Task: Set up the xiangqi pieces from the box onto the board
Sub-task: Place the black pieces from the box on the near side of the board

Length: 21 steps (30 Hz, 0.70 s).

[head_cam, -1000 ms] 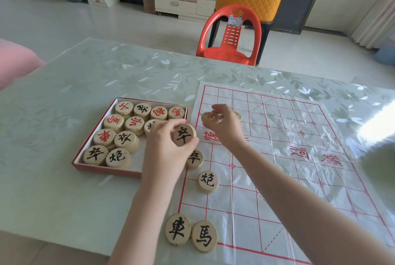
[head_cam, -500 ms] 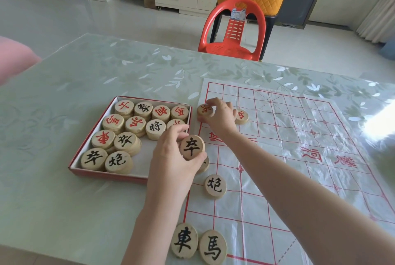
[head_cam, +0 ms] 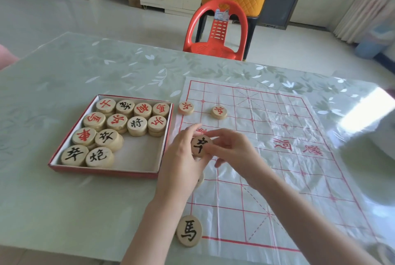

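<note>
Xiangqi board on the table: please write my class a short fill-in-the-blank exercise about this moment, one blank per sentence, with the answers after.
1. The box of pieces lies to the ____ of the board.
2. The left hand and right hand hold one piece whose character is painted ____.
3. Past the hands, ____ red-lettered pieces lie on the board.
4. The plastic chair beyond the table is ____.

Answers: left; black; two; red.

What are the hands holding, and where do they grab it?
One black-lettered piece, by its rim: the left hand grips its left edge, the right hand pinches its right edge.
</note>
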Each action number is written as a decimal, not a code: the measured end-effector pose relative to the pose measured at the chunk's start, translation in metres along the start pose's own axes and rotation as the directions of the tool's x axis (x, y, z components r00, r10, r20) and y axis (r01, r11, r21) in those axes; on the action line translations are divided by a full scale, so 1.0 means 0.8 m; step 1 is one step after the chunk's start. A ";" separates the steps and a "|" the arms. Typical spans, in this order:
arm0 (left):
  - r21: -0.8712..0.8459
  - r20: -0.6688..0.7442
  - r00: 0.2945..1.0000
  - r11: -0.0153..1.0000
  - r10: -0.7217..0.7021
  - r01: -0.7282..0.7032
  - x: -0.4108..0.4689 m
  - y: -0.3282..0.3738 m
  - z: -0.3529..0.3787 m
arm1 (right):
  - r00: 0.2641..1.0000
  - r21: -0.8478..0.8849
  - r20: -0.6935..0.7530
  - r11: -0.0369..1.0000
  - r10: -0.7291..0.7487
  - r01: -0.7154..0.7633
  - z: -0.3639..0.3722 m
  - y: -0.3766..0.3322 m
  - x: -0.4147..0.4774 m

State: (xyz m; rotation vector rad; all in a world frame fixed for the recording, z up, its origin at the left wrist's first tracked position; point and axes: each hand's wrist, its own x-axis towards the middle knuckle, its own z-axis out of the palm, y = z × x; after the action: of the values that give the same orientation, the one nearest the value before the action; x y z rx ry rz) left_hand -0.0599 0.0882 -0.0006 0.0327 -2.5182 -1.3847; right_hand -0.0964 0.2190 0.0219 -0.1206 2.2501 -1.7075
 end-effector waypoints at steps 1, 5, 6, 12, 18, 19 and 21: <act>-0.002 0.030 0.999 1.000 0.011 -0.011 -0.002 0.004 0.005 | 1.000 -0.001 -0.018 1.000 0.007 -0.007 -0.009 0.004 -0.003; 0.038 0.094 0.995 0.999 0.018 -0.022 -0.007 0.008 0.001 | 0.989 -0.117 -0.149 0.993 0.010 -0.028 -0.056 0.024 -0.007; 0.061 0.081 0.997 0.998 0.001 -0.006 -0.006 0.004 -0.006 | 0.981 -0.183 -0.196 0.982 0.003 -0.040 -0.068 0.030 -0.008; 0.131 -0.127 0.988 0.985 -0.094 0.110 0.003 -0.031 -0.062 | 0.979 -0.218 -0.205 0.974 0.017 -0.063 -0.076 0.053 -0.010; 0.108 -0.203 0.966 0.977 -0.160 0.184 0.002 -0.059 -0.084 | 0.991 -0.248 -0.136 0.968 0.000 -0.034 -0.033 0.055 0.005; 0.120 -0.208 0.964 0.973 -0.169 0.196 0.001 -0.061 -0.086 | 0.991 -0.275 -0.137 0.961 0.001 -0.039 -0.029 0.056 0.006; 0.145 -0.228 0.954 0.962 -0.194 0.230 0.001 -0.065 -0.090 | 0.989 -0.337 -0.150 0.940 -0.006 -0.045 -0.026 0.058 0.006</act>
State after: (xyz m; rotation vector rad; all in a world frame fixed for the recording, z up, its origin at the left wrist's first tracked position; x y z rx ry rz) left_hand -0.0487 0.0006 -0.0073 0.4734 -2.4993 -1.1618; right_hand -0.1020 0.2504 -0.0180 -0.0476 2.6313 -1.3406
